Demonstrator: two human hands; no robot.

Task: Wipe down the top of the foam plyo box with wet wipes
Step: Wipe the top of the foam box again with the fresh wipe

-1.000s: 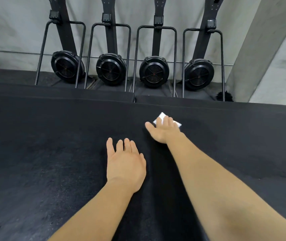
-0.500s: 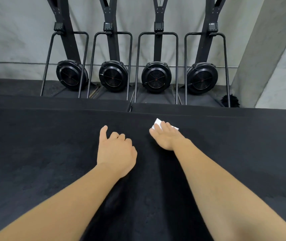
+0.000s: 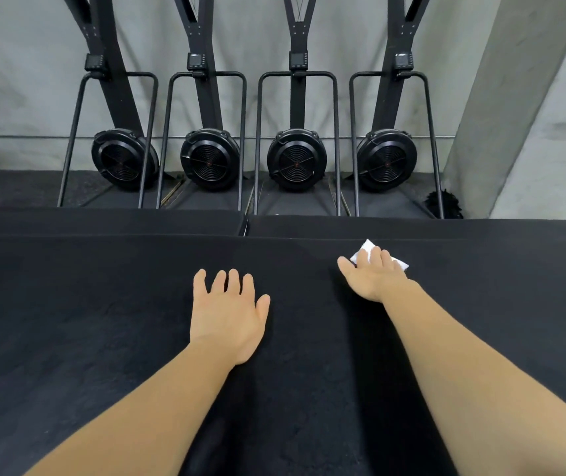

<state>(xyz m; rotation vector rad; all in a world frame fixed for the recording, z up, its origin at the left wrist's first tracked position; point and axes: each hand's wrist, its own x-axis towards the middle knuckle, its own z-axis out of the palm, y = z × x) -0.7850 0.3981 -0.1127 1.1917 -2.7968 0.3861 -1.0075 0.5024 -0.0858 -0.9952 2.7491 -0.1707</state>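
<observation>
White folded wet wipe [image 3: 365,248] sits mostly hidden under your right hand [image 3: 372,276], fingers flat, pressing it near the far edge of the black foam plyo box top [image 3: 103,321]; your left hand [image 3: 228,314] rests spread, holding nothing; small black console screens [image 3: 298,60] behind are too small to read

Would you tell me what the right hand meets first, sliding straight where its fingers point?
The way looks free: the right hand, pressing the wipe, would likely reach the far edge of the plyo box.

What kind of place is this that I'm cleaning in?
Most likely a gym: four black fan-wheel training machines stand in a row by the concrete wall, and the right hand presses a white wipe on a big black padded box top.
</observation>
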